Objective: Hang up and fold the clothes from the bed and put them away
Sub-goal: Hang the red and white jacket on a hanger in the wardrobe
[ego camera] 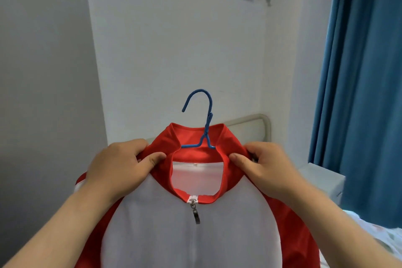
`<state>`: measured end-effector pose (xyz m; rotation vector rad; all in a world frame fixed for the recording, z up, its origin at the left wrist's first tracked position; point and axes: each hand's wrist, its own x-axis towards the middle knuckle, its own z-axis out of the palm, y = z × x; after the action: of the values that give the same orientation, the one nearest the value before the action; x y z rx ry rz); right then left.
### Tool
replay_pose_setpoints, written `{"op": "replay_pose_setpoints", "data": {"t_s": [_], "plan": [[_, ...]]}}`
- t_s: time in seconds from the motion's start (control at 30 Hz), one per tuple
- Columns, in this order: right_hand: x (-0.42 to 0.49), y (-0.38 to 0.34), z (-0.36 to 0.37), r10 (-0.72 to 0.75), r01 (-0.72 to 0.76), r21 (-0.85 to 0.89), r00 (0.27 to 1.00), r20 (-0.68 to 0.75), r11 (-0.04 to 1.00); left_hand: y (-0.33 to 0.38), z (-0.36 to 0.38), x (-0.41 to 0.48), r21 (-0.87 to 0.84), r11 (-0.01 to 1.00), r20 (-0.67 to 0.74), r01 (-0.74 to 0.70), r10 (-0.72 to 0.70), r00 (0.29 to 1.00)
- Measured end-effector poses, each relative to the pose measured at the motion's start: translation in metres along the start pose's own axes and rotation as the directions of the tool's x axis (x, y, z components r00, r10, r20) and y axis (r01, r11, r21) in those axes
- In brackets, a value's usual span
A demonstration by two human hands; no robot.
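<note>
Bare forearms rise from the lower corners; the left hand (121, 165) and right hand (268, 166) each pinch a red shoulder of the zipped red-and-white jacket (152, 224), fingers (155, 157) curled into the cloth beside the collar. It sits mid-frame on a blue hanger (205, 113), with a blue curtain (359, 72) at right.

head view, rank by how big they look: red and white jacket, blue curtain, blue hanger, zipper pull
1. red and white jacket and blue curtain: similar areas, jacket much nearer, so unranked
2. blue hanger
3. zipper pull
</note>
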<state>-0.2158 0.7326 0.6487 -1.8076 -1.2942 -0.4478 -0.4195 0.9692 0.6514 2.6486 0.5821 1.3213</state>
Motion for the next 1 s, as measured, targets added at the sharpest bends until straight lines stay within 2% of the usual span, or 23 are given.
{"op": "replay_pose_setpoints", "data": {"t_s": [0.2, 0.47, 0.7, 0.83, 1.0], "plan": [[0.029, 0.001, 0.072, -0.026, 0.023, 0.029, 0.996, 0.081, 0.999, -0.061, 0.004, -0.013, 0.037, 0.988, -0.015, 0.149, -0.148, 0.989], [0.056, -0.009, 0.144, -0.089, 0.069, 0.123, 0.983, 0.158, 0.990, -0.115, -0.008, -0.038, 0.149, 0.958, -0.070, 0.244, -0.236, 0.969], [0.068, -0.026, 0.175, -0.156, 0.100, 0.239, 0.961, 0.228, 0.966, -0.126, -0.029, -0.066, 0.231, 0.908, -0.148, 0.350, -0.323, 0.935], [0.066, -0.038, 0.192, -0.207, 0.116, 0.315, 0.939, 0.274, 0.942, -0.126, -0.046, -0.090, 0.225, 0.862, -0.172, 0.454, -0.424, 0.889], [0.050, -0.051, 0.207, -0.217, 0.070, 0.388, 0.912, 0.348, 0.919, -0.116, -0.063, -0.128, 0.248, 0.808, -0.166, 0.534, -0.508, 0.845]]}}
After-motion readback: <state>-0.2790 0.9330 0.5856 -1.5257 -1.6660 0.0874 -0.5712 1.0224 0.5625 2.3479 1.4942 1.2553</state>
